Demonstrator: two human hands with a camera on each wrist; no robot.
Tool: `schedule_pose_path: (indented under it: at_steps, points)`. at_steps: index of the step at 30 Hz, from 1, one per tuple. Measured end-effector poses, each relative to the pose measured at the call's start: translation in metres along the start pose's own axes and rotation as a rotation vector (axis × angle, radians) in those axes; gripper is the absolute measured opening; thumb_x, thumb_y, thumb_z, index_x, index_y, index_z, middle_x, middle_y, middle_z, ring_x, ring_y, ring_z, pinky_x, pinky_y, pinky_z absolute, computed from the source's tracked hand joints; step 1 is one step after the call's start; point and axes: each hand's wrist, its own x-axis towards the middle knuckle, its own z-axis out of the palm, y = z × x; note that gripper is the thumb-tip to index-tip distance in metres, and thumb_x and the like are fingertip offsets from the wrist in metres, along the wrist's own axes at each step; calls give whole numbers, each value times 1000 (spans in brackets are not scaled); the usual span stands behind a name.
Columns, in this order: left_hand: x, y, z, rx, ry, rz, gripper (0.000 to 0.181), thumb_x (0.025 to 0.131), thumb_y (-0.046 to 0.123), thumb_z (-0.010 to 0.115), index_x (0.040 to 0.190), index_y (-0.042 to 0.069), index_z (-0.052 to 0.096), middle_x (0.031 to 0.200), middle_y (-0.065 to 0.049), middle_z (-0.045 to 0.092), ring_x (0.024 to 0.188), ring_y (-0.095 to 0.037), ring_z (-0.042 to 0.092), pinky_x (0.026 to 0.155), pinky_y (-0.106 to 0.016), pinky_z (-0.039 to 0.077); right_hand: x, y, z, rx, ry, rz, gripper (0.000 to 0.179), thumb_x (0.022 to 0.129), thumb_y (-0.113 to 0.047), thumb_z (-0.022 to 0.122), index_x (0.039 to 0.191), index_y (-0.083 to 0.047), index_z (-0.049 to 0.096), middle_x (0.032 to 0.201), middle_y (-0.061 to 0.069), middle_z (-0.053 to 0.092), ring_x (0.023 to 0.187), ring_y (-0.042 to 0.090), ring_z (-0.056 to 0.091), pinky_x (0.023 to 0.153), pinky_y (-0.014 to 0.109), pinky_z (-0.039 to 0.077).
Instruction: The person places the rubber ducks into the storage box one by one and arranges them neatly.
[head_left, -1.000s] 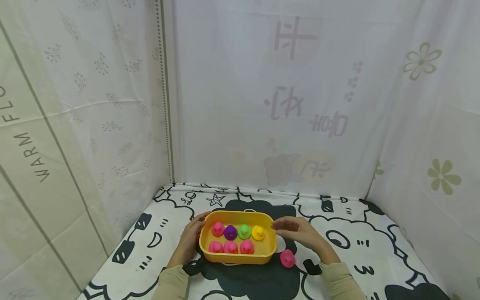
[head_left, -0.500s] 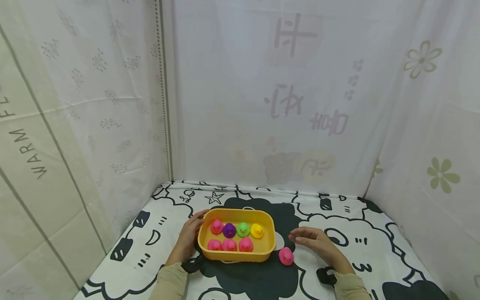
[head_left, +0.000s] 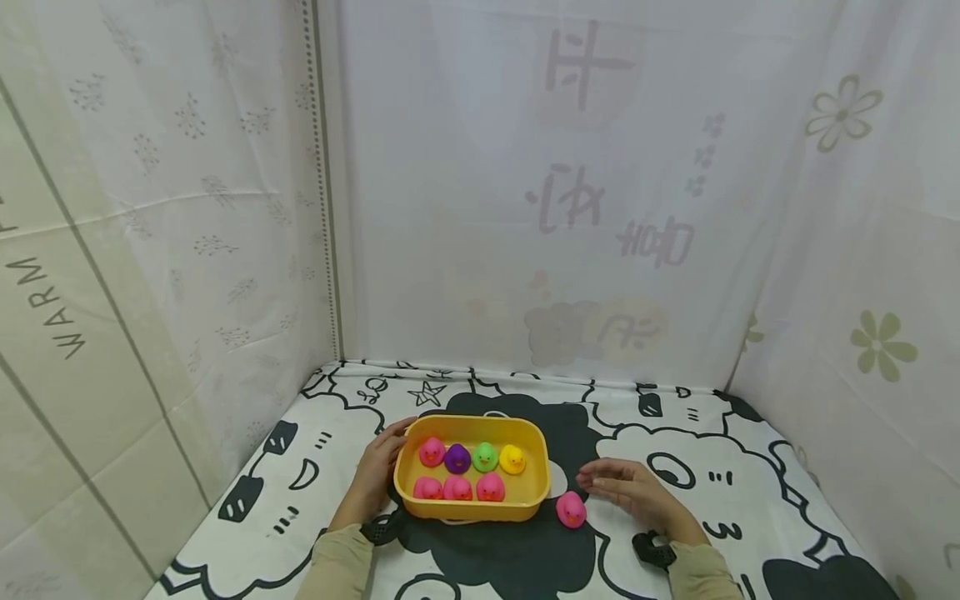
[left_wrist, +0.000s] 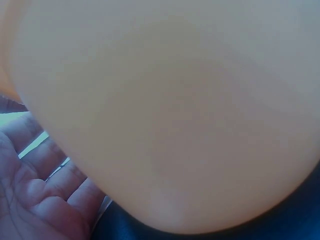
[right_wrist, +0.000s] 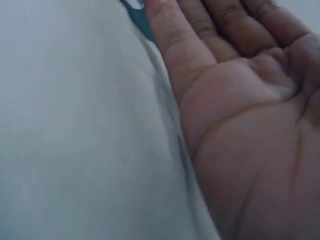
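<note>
A yellow plastic basin stands on the table in the head view. Inside it, the back row has a pink, a purple, a green and a yellow rubber duck; three pink ducks line the front. My left hand rests along the basin's left end, fingertips at the rim; the left wrist view shows its relaxed fingers beside the wall. To the right, my right hand hovers apart with nothing in it, palm showing in the right wrist view. A loose pink duck lies between it and the basin.
A white cloth with black cartoon drawings covers the table. Pale printed curtains enclose the back and both sides. Black straps circle both wrists beneath beige sleeves.
My right hand has pulled away from the basin's right end, moving right and slightly down. The left hand stays at the basin, and the ducks keep their places.
</note>
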Motion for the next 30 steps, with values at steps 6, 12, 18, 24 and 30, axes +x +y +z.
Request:
schedule_pose_path:
  at_steps: [6,12,18,24,30]
  points:
    - [0,2,-1,0,-2,2,43,101,22,44,142,18,56,146,-10,52,132,-31,53,111,-48,41,7,-12,11,-255,-52,-4,33,95,-10,65,127,-1,64,125,19,67,115,32,65,96,38,55]
    - [0,2,-1,-2,5,6,43,101,23,44,142,18,57,145,-10,53,132,-31,53,110,-47,42,7,-14,17,-299,-40,7,32,92,-11,70,124,-6,67,124,15,68,113,30,65,93,36,57]
    - [-1,-1,0,-19,-3,-2,43,101,24,45,142,18,56,146,-10,51,133,-31,52,110,-46,41,5,-13,17,-331,-26,-5,33,91,-12,72,124,-6,68,124,14,68,113,26,66,93,33,56]
    - [-2,0,0,-23,-9,-12,43,101,24,45,143,17,55,148,-10,50,134,-31,51,111,-46,40,7,-13,18,-343,-112,-48,31,92,-9,70,123,-2,68,120,17,69,109,26,67,92,34,57]
    - [-3,2,1,-25,-9,-3,44,100,25,46,142,18,56,146,-11,51,132,-32,52,109,-46,42,7,-14,22,-337,-142,-49,28,93,-10,69,121,-3,71,118,14,71,106,25,69,91,33,57]
